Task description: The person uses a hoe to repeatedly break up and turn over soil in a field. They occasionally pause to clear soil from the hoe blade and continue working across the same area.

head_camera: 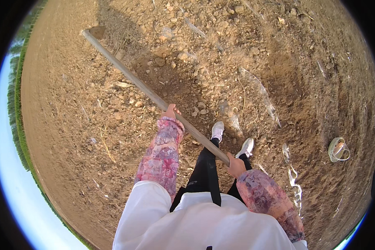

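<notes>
A long wooden-handled hoe (pixel 137 82) slants across the view, from the upper left down to the space before my legs. My left hand (pixel 171 111) is closed around the middle of its handle. Near the handle's lower end, my right hand (pixel 236 166) grips the wood. The brownish blade (pixel 97 32) at the far end lies at the upper left, against dry soil in a patch of shadow; whether its edge is in the soil I cannot tell. Patterned pink sleeves cover both forearms.
Dry, cloddy soil (pixel 162 75) surrounds my two light shoes (pixel 217 130). Torn strips of clear plastic film (pixel 262 90) lie on the ground at the right. Farther right stands a small basket (pixel 332 150) with something inside. Dry stalks (pixel 106 143) lie at the left.
</notes>
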Demonstrator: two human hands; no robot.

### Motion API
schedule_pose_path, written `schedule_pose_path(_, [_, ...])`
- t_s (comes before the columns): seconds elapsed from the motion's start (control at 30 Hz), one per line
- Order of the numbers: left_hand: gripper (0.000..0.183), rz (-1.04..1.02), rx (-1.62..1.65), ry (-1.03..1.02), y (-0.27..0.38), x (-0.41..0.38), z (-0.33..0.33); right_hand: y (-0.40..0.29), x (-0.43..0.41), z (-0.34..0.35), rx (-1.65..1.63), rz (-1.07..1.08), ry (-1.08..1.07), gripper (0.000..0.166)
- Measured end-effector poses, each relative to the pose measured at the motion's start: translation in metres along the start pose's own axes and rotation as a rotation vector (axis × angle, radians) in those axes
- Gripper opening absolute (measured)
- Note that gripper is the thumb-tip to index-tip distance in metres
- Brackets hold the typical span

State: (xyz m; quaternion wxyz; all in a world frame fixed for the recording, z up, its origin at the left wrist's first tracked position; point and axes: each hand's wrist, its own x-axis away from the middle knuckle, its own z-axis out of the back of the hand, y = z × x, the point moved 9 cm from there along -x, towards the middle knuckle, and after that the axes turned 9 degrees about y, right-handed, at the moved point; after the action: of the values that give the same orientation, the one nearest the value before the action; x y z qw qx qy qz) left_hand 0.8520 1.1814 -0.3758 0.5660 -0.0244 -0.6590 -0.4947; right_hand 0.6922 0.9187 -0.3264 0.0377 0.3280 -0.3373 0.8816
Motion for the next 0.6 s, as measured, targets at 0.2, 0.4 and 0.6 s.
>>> schedule_pose_path(0.2, [0.013, -0.232, -0.193, 0.095, 0.105, -0.071, -0.026, -0.122, -0.106, 0.004, -0.249, 0.141, 0.005, 0.040])
schedule_pose_path(0.4, [0.013, 0.171, -0.487, 0.132, -0.077, -0.002, -0.022, -0.007, -0.025, -0.032, -0.115, -0.222, -0.134, 0.054])
schedule_pose_path(0.6, [0.019, 0.458, -0.322, -0.149, -0.247, 0.139, 0.029, 0.083, 0.198, 0.033, 0.041, -0.311, -0.109, 0.043])
